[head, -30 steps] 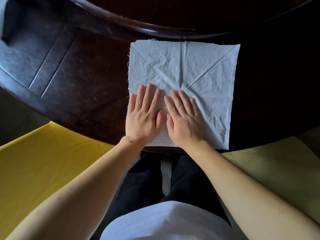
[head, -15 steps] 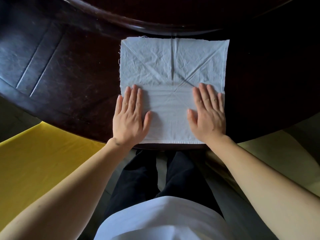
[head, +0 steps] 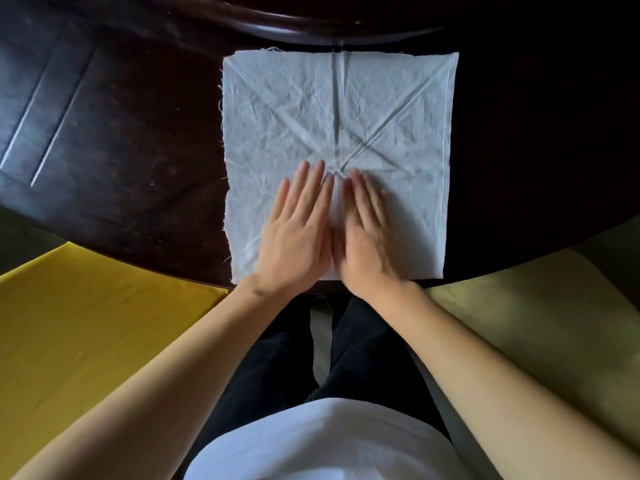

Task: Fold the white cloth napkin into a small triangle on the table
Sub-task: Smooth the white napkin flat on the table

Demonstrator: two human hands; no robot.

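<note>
Dark polished wood fills the upper part of the view — a table (head: 131, 140) with a curved near edge, and beyond it a raised rim. On this table the white napkin (head: 381, 109) lies spread out flat as a full square, its near edge running along the table's near edge, its sides roughly square to the person. Old creases cross it: one straight up the middle of the far half, and two diagonals meeting near the centre.

Both hands rest palm-down on the near half of the cloth, side by side and almost touching. The left hand (head: 298, 233) has its fingers straight and slightly spread, pressed flat; it grips nothing. The right hand (head: 370, 240) is blurred, so its finger spacing is hard to read, but it too looks flat and open with nothing pinched. The fingertips of both point away from the person and end just short of the spot where the creases meet.

No fold is made yet, as far as the cloth shows; this looks like smoothing. A triangle calls for a corner carried across a diagonal, and here all four corners lie well away from the fingers — the near-left corner is closer to the left hand, the near-right to the right. Either hand would need to leave the centre and reach outward to a corner.
</note>
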